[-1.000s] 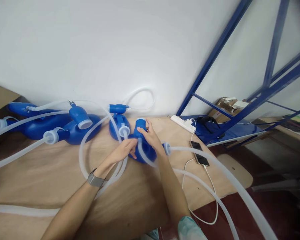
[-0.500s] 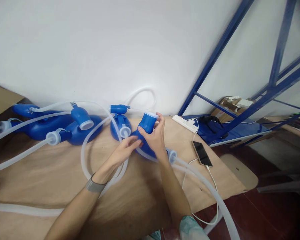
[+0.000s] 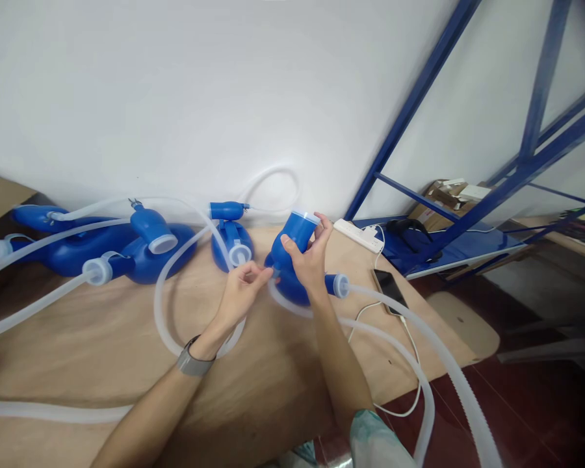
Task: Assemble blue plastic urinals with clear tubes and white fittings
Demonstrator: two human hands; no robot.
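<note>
My right hand [image 3: 306, 257] is wrapped round the neck of a blue plastic vessel [image 3: 292, 286] and holds it tilted above the wooden table [image 3: 102, 338]. Its white-rimmed mouth [image 3: 306, 216] points up and to the right. My left hand [image 3: 244, 292] pinches the end of a translucent white tube [image 3: 277, 292] at the vessel's lower left side. A second wider tube [image 3: 419, 331] leaves a white-capped port [image 3: 340, 285] on the vessel's right and runs off the table.
More blue vessels [image 3: 141, 250] with white tubes lie at the back left. Another blue vessel [image 3: 231, 247] sits just left of my hands. A phone [image 3: 389, 286] on a white cable and a power strip [image 3: 358, 235] lie at the right. Blue shelving [image 3: 468, 247] stands beyond.
My right hand has lifted the blue vessel off the table and tipped its mouth upward. My left hand has moved to the small tube at its side.
</note>
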